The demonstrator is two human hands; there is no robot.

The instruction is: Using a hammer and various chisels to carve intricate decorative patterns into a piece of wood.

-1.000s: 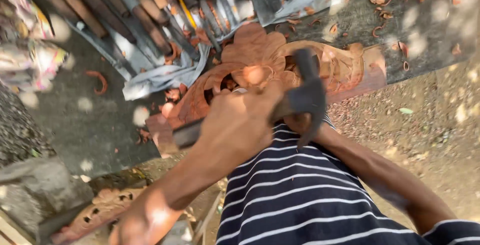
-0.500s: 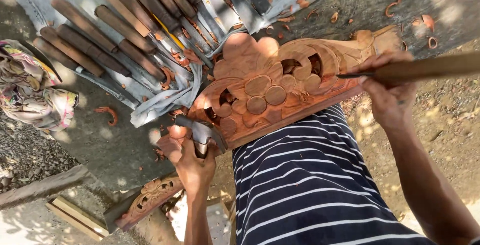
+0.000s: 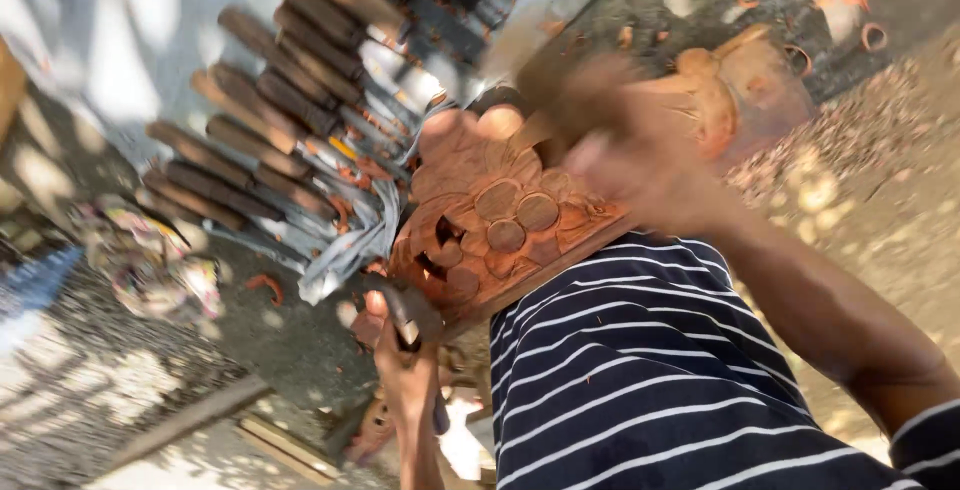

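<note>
The left hand [image 3: 405,365] has its fingers wrapped around a small metal chisel, set just below the lower edge of the carved wooden panel [image 3: 500,225], which rests on the striped lap. The right hand [image 3: 625,165] is blurred just above the panel's top, and whether its fingers grip anything I cannot tell. A fast, ill-aimed swing could catch the left fingers or chip the carving.

Chisels: a row of wooden-handled chisels [image 3: 265,120] lies side by side on a grey cloth [image 3: 345,250], upper left.
Rag: a crumpled patterned rag [image 3: 160,270] lies left of the cloth.
Shavings: curled reddish shavings [image 3: 262,285] are scattered over the ground [image 3: 880,200].
Plank: a pale plank [image 3: 185,420] lies lower left.
</note>
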